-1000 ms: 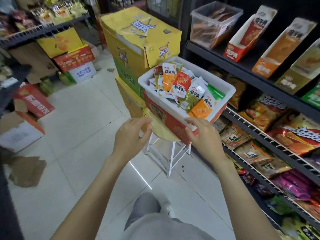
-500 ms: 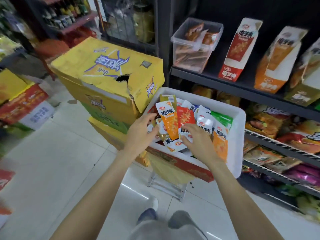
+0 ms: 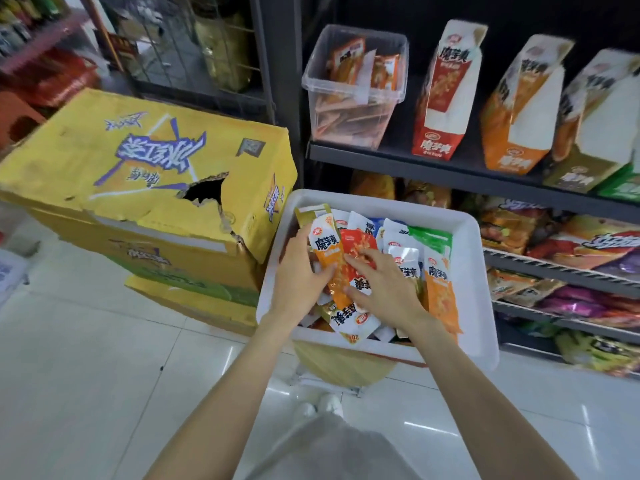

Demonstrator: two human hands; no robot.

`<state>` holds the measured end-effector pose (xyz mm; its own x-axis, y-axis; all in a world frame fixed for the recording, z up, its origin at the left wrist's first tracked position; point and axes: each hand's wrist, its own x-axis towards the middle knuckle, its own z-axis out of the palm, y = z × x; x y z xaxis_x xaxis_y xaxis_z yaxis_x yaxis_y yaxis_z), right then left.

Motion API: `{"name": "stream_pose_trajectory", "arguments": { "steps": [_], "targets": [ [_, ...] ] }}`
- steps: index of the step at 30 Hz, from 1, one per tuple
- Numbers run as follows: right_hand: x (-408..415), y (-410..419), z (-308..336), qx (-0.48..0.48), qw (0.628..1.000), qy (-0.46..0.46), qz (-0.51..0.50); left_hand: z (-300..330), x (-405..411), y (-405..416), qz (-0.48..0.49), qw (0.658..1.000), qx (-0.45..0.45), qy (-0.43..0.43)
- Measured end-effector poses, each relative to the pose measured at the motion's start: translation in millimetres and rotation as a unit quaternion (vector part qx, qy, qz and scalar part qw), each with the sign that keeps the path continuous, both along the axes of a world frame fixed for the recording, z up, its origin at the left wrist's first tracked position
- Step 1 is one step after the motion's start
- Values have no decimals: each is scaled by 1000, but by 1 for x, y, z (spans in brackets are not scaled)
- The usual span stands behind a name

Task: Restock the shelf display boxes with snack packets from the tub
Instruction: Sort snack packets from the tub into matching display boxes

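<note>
A white plastic tub (image 3: 464, 237), heaped with snack packets, is seen low in front of the dark shelving, resting on a small stand whose details are mostly hidden. Both hands are placed inside the tub on the pile. An orange snack packet (image 3: 329, 261) is held by the left hand (image 3: 298, 275), with the thumb and fingers curled around its left edge. The right hand (image 3: 384, 285) is laid over a red snack packet (image 3: 358, 245) with fingers spread and bent at the tips; whether the packet is actually pinched cannot be told. White, green and further orange packets are piled around the hands, some upright against the far wall of the tub. On the upper shelf (image 3: 450, 174), a clear plastic bin (image 3: 353, 88) holding a few orange packets is set at the left, and beside it tall display boxes are lined up leaning backward: a red display box (image 3: 446, 95), then an orange display box (image 3: 519, 112), then an olive-fronted one at the frame's edge. Larger snack bags are laid on the wire shelves below. A torn yellow carton (image 3: 149, 174) is stacked on other cartons just left of the tub, on a glossy white tiled floor (image 3: 86, 375).
</note>
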<state>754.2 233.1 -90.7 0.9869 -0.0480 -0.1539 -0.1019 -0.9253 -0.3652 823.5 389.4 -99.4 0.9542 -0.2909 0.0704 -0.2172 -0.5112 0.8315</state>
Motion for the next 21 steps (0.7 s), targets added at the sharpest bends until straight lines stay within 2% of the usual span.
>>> {"name": "stream_pose_trajectory", "arguments": {
  "steps": [4,7,9,11,15,17,18,21],
  "targets": [
    [1,-1,0,-11,1000,-6,5,6,-3,0,-3,997,-61,53],
    [-2,-3,-1,4,1000,8,12,31,7,12,28,995,-62,67],
    [-4,-3,4,64,998,-1,-10,51,12,20,27,995,-72,58],
    [-8,-4,18,143,986,-51,-62,68,14,25,9,995,-85,49],
    [-23,-12,68,302,925,-161,-163,89,11,18,-95,989,-88,71],
    [-35,-22,90,373,892,-179,-183,95,4,6,-160,980,-83,78],
    [-41,-27,99,385,886,-177,-186,97,0,-2,-188,977,-73,74],
    [-62,-48,111,348,905,-173,-174,107,-15,-31,-245,966,-61,56]
  ]
}}
